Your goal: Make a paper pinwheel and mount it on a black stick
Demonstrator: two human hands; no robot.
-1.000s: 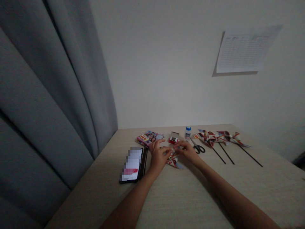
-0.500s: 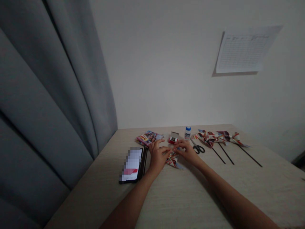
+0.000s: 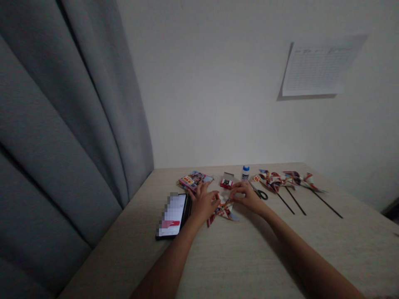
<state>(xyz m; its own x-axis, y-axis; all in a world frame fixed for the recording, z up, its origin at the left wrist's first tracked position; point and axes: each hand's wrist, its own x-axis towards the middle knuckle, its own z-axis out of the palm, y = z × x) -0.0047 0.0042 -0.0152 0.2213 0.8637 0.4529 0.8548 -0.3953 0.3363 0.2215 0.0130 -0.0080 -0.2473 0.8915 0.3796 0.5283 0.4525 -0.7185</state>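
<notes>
A printed paper pinwheel, its blades folded toward the middle, lies on the table between my hands. My left hand pinches its upper left part between thumb and forefinger, the other fingers raised and spread. At its upper right edge, my right hand has thumb and fingertips closed on the paper. Just behind stands an opened small red box. Scissors with black handles lie beyond my right hand, partly hidden by it.
A phone lies left of my left forearm, beside dark sticks. Behind are a colourful magazine and a glue bottle with a blue cap. Several finished pinwheels on black sticks lie to the right. A grey curtain hangs at left.
My hands have moved slightly apart, so more of the pinwheel shows between them. My left hand has shifted a little left and down. The things around have stayed put.
</notes>
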